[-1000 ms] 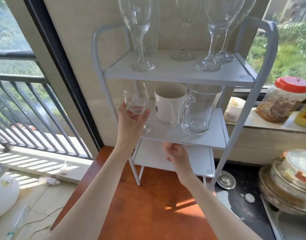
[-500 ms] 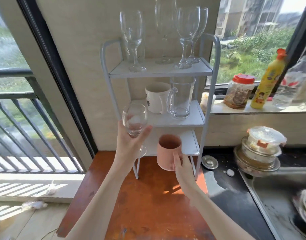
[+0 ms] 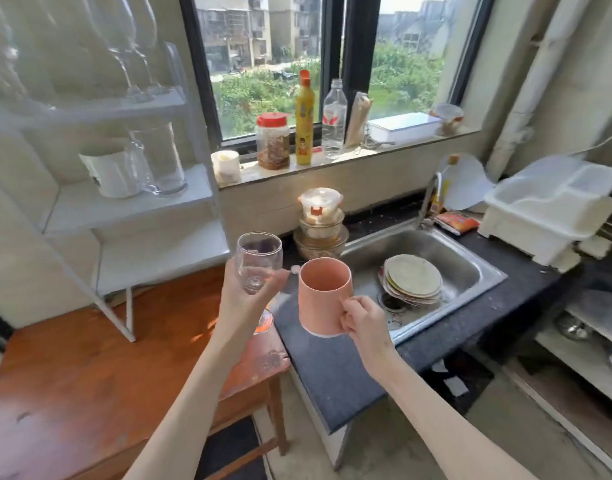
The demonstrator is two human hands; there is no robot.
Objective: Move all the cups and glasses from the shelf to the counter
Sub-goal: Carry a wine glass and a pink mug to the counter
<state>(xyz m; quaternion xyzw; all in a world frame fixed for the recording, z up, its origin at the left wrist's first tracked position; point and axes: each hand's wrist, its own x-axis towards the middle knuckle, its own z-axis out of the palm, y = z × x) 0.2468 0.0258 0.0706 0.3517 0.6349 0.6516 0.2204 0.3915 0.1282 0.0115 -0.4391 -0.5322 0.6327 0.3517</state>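
My left hand (image 3: 244, 299) grips a clear stemmed wine glass (image 3: 258, 263) upright, over the seam between the wooden table and the dark counter (image 3: 335, 375). My right hand (image 3: 363, 322) holds a pink mug (image 3: 323, 294) by its side, above the counter's left end. The white three-tier shelf (image 3: 131, 209) stands at the left on the wooden table (image 3: 72, 375). Its top tier carries several wine glasses (image 3: 131, 57). On the middle tier are a white mug (image 3: 112, 173) and a glass pitcher (image 3: 162, 161).
A steel sink (image 3: 471, 271) with stacked plates (image 3: 413, 280) sits right of my hands. Stacked glass containers (image 3: 320, 223) stand behind the mug. Jars and bottles line the windowsill (image 3: 332, 161). A white dish rack (image 3: 550, 209) is at far right.
Both hands have drawn back from the shelf and swung right, carrying the wine glass and pink mug over the counter's edge. The view has turned toward the sink.
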